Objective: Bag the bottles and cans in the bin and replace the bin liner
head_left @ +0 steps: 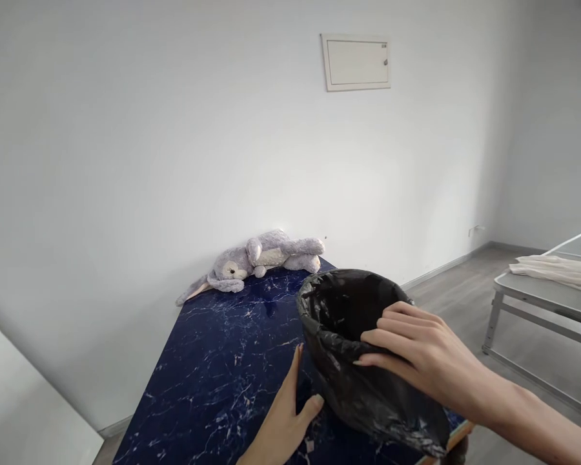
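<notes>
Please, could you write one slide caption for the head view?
Right hand holds black-lined bin by its rim; plush rabbit lies on blue table.

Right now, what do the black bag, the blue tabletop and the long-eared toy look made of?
Black bag: probably thin plastic, shiny, with crinkles and bright highlights.
Blue tabletop: glossy, white-veined like marble; stone, laminate or printed film, I can't tell which.
Long-eared toy: likely plush fabric, matte, judging by its fuzzy surface.

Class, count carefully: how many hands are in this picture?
2. The right hand grips the rim of the black bag; the left hand is beside it, over the blue table.
</notes>
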Motion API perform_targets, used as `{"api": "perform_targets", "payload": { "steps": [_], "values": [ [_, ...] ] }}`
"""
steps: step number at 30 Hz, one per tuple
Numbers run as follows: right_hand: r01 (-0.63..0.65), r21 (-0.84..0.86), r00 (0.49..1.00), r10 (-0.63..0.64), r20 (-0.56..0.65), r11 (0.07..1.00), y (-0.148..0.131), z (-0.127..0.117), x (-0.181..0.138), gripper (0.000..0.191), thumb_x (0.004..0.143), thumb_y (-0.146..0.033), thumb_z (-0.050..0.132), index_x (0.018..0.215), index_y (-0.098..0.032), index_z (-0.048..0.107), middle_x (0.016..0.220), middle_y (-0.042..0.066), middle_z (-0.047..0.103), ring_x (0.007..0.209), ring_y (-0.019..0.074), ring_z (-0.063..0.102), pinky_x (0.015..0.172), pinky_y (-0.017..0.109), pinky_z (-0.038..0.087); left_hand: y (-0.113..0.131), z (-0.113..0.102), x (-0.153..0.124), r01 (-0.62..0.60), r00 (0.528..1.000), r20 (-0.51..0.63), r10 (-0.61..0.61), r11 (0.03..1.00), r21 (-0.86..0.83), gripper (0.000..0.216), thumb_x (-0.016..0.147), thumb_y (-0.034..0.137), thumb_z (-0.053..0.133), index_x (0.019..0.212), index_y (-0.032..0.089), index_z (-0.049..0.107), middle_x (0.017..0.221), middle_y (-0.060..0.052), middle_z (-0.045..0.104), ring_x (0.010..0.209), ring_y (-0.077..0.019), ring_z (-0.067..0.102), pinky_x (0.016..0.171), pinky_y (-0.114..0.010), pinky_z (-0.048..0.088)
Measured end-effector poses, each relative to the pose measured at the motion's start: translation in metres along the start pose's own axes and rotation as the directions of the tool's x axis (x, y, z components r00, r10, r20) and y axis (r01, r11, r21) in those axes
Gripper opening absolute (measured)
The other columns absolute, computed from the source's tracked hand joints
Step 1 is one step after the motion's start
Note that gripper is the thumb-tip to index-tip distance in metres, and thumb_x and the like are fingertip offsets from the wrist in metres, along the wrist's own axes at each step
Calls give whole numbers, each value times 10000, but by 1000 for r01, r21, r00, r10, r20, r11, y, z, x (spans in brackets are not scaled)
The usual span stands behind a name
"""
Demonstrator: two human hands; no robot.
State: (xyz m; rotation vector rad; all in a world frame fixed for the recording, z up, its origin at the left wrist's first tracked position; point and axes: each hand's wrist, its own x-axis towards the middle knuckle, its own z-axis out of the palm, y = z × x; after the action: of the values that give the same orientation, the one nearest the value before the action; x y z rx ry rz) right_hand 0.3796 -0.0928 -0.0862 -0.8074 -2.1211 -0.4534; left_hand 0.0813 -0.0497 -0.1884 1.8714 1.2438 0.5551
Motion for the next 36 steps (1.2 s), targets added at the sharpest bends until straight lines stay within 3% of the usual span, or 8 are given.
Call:
{"api": "perform_targets", "payload": {
  "steps": [5,10,15,20,23,26,30,36],
  "values": [
    [-115,-110,992,119,31,987,47,-6,-22,285,1098,-426,541,1020,-217,719,936,38,779,812,202,724,820,359,500,-41,-19,-4,136,966,-222,-131,991,10,720,1024,740,337,1629,356,406,1721,-31,377,1598,-318,317,1291,-601,245],
    [-193,-193,981,193,-16,962,94,-2,-42,360,1086,-509,523,1022,-241,754,992,44,799,922,249,741,873,399,523,-70,-38,-13,118,926,-365,-99,993,29,583,1014,704,410,1427,337,597,1577,-71,578,1476,-314,519,1180,-528,465],
    [-209,-239,978,207,-33,948,120,1,-49,346,1078,-508,534,1029,-231,735,969,67,772,922,269,713,918,458,517,-79,-38,-14,89,890,-454,-43,993,81,460,1010,620,460,1234,279,672,1371,-112,710,1313,-308,660,1029,-439,583],
    [-292,-231,939,233,-251,928,90,12,-50,359,1037,-373,623,1367,-234,622,1314,137,667,1293,357,606,1157,616,431,-75,-35,-12,37,872,-489,32,991,131,364,1005,533,486,1139,276,706,1254,-91,745,1233,-298,701,1033,-445,580],
    [-197,-135,925,139,-354,971,49,29,-51,444,973,-164,677,1400,-230,578,1341,140,637,1365,348,568,1202,650,403,-75,-34,-12,39,872,-489,33,990,137,348,1007,517,489,1121,277,713,1235,-88,748,1224,-292,702,1052,-451,569],
    [-66,-8,973,63,-224,998,15,54,-52,424,948,-72,652,1342,-219,597,1297,122,655,1345,315,581,1165,598,477,-75,-33,-12,44,871,-491,31,989,140,346,1008,515,488,1119,276,713,1231,-90,748,1223,-291,701,1057,-457,564],
    [-194,79,981,194,6,978,6,100,-41,459,1029,-170,549,1480,-235,491,1487,147,548,1458,318,481,1152,556,507,-76,-34,-12,44,870,-492,36,988,151,350,1001,528,498,1117,278,714,1228,-94,749,1218,-301,702,1023,-457,582],
    [-569,-49,815,571,94,821,52,175,-11,752,978,-168,496,1655,-259,183,1711,194,192,1603,422,196,1232,645,353,-74,-34,-12,26,868,-493,55,987,156,324,999,505,508,1096,270,709,1200,-92,753,1197,-303,709,1047,-471,569]
  ]
}}
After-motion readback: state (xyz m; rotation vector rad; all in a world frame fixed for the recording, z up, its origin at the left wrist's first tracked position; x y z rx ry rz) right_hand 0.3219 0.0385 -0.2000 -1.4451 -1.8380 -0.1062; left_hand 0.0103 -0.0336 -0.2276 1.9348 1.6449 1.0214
